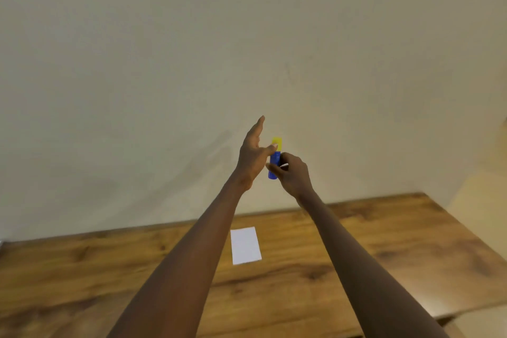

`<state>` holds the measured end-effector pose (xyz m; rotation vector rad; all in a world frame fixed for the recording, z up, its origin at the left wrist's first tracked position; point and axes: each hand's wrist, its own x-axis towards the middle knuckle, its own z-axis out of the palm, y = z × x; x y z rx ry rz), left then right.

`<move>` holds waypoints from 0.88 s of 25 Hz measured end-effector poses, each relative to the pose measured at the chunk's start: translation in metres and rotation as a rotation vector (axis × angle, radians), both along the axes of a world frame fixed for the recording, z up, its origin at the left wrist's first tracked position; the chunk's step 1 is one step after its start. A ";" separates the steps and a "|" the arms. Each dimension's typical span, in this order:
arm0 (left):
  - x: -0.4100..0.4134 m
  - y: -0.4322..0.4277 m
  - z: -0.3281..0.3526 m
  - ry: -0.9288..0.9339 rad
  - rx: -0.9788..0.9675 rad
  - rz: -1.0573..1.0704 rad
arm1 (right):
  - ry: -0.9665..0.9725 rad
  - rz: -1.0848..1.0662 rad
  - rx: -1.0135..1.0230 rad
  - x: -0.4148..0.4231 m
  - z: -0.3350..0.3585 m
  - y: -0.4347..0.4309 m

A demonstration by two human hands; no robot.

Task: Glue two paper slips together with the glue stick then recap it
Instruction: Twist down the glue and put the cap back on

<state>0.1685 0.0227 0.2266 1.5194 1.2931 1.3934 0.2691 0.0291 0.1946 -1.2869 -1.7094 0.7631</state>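
Filling the upper frame, a plain wall (247,35) stands behind a wooden table (384,255) that spans the lower part. Near the table's middle lies a white paper slip (245,245), flat and apart from both arms. Raised at the centre of the frame, the right hand (293,173) is closed around the blue glue stick (274,163), held upright with its yellow cap (276,142) on top. The left hand (252,153) is spread open just beside it, thumb touching the stick near the cap.
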 end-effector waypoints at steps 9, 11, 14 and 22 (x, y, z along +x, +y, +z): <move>-0.049 0.012 -0.198 0.480 -0.502 0.112 | -0.130 -0.219 -0.270 0.046 -0.182 0.039; -0.053 0.010 -0.225 0.612 -0.570 0.100 | -0.151 -0.247 -0.299 0.048 -0.203 0.043; -0.055 0.005 -0.249 0.766 -0.626 0.061 | -0.161 -0.270 -0.302 0.049 -0.222 0.042; -0.050 -0.003 -0.254 0.768 -0.621 0.038 | -0.150 -0.232 -0.315 0.051 -0.230 0.043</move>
